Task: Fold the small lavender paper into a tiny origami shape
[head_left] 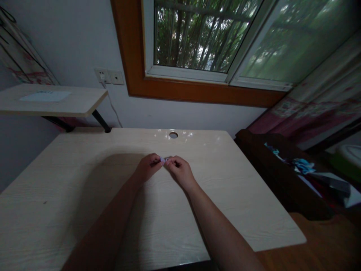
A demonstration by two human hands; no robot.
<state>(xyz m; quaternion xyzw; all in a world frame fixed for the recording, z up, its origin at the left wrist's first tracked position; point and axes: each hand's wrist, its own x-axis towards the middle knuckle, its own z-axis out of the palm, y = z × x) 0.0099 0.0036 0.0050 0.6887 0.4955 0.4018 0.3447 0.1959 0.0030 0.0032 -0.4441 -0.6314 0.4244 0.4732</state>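
Observation:
A small pale purple piece (163,160), perhaps folded paper, is pinched between my two hands over the middle of the desk. My left hand (147,166) is closed on its left side, thumb and fingertips together. My right hand (180,170) is closed on its right end, where a thin light loop or edge shows by the fingertips. The fingers cover most of the piece, so its full shape is hidden. Both hands are close to the surface of the light wood desk (231,195).
A raised shelf (84,103) with a white sheet (45,96) stands at the desk's left back. A round cable hole (173,135) lies near the back edge. A dark wooden cabinet (270,177) with assorted items borders the right side. A window (203,41) is ahead.

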